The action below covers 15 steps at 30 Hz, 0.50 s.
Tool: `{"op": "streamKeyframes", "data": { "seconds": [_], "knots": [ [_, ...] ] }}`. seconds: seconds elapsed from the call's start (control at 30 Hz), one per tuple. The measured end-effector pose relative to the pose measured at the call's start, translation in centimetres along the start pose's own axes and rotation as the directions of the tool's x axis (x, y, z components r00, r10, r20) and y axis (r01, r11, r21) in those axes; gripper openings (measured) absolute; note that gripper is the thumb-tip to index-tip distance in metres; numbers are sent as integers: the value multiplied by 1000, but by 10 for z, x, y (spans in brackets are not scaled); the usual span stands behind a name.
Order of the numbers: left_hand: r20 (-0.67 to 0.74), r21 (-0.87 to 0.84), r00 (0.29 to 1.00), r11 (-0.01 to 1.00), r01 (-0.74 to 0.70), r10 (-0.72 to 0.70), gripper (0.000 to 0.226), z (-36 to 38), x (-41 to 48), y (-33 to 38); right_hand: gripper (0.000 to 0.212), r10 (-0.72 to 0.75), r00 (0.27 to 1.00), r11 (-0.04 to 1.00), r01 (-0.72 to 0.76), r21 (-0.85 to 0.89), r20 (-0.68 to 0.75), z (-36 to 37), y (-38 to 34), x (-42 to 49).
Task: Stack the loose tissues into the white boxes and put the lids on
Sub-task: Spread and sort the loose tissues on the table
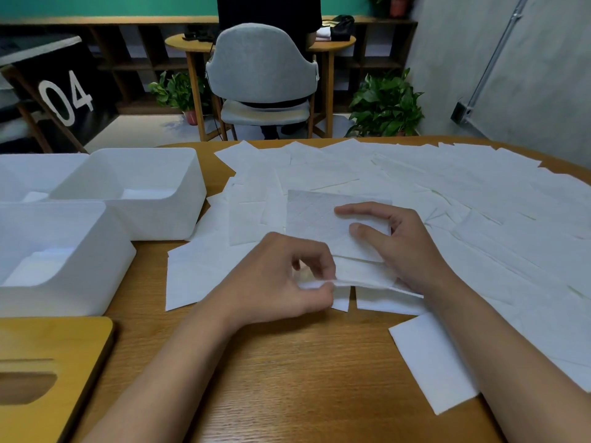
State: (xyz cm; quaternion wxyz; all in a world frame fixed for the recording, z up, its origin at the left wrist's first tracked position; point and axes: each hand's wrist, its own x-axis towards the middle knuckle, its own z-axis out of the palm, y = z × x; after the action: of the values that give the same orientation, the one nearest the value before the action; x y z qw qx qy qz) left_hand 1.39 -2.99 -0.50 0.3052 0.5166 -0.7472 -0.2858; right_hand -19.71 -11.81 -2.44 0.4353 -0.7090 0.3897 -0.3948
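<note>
Head view: early stage, left grip (pixel 287 276) pinches a tissue (pixel 361 279) by its edge, right grip (pixel 393 241) holds a sheet (pixel 316 219), most tissues (pixel 447 193) loose across the bench (pixel 287 378), white boxes (pixel 144 193) near-empty, wooden lid (pixel 48 356) off.

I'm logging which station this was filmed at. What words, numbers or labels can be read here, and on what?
"04": large white digits on the dark slanted panel in the far left background.
No text shows on the white boxes, the wooden lid or the tissues.
</note>
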Motion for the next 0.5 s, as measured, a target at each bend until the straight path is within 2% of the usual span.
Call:
{"op": "streamKeyframes", "data": {
  "seconds": [0.07, 0.1, 0.2, 0.23, 0.27, 0.37, 0.5],
  "knots": [
    [-84, -113, 996, 993, 22, -31, 11, -6, 0, 1, 20, 1, 1000, 999, -1, 35, 8, 0, -1, 1],
    [-137, -156, 990, 987, 25, -47, 11, -8, 1, 1, 24, 15, 1000, 997, -17, 82, 26, 0, -2, 1],
    [-311, -235, 944, 971, 35, -110, 9, -10, 5, -7, 67, 70, 993, 966, -92, 244, 95, 0, 0, -1],
    [-366, -258, 921, 966, 36, -132, 7, -10, 7, -10, 70, 74, 991, 951, -105, 291, 116, 1, 0, -2],
    [-411, -272, 899, 962, 35, -149, 6, -10, 9, -13, 65, 66, 990, 948, -101, 302, 123, 2, -2, -3],
    [-471, -275, 865, 961, 43, -174, 5, -10, 13, -20, 25, 29, 995, 986, -43, 158, 93, 7, -8, -6],
    [-471, -253, 866, 966, 50, -168, 29, -9, 14, -21, 19, 62, 998, 996, -63, 67, 10, 10, -11, -6]
  ]
}}
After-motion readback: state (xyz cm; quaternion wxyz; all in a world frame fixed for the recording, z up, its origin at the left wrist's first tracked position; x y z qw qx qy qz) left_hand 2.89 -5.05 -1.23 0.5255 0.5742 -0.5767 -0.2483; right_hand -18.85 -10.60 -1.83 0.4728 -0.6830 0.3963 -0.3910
